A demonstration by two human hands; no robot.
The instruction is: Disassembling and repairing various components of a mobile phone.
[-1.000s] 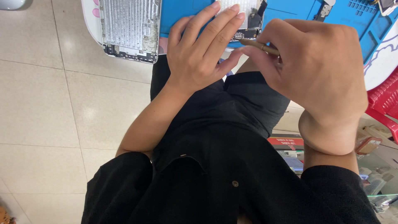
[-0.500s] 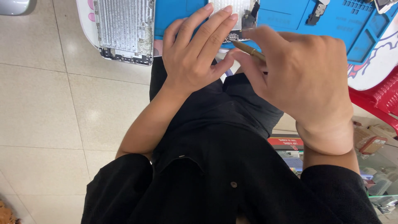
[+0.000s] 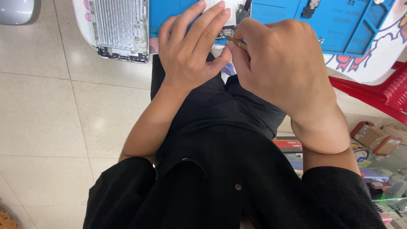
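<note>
Both your hands have slid slightly left along the blue mat (image 3: 339, 21). Your left hand (image 3: 193, 51) lies fingers-flat on the opened device (image 3: 227, 17) (top centre); your right hand (image 3: 280, 63) pinches a thin brass-coloured tool (image 3: 236, 41) beside it.

Pale tiled floor (image 3: 51, 118), red plastic chair (image 3: 381, 93), silvery ribbed metal panel (image 3: 121, 27) at left.

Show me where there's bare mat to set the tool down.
Bare blue mat lies above the right hand, between the opened device and the tray compartments. It is crowded where the left hand and the tool meet; the metal housing fills the left edge.
</note>
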